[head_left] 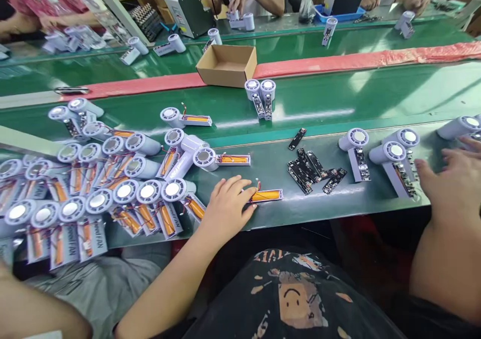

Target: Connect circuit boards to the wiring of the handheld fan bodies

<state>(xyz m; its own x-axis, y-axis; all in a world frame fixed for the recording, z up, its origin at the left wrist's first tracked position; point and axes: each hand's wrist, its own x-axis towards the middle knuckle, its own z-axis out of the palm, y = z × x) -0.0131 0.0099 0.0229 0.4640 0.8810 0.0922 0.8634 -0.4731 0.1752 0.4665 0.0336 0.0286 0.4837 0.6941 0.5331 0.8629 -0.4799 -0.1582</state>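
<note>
My left hand [230, 206] lies over the round head of a lilac handheld fan, its fingers curved around it; the fan's handle with an orange battery [266, 195] sticks out to the right. At the right edge my right hand [453, 178] is spread beside lilac fans [460, 127]; whether it touches one is unclear. Between the hands lie a pile of small black circuit boards [306, 168] and fans with boards in their handles [358, 153]. Many fans with orange batteries [148, 191] crowd the bench on the left.
An open cardboard box [227, 65] stands beyond two upright fans [267, 91] on the green belt [319, 98]. A red strip [338, 64] runs behind it. Other people work across the line, and a person's arm shows at lower left.
</note>
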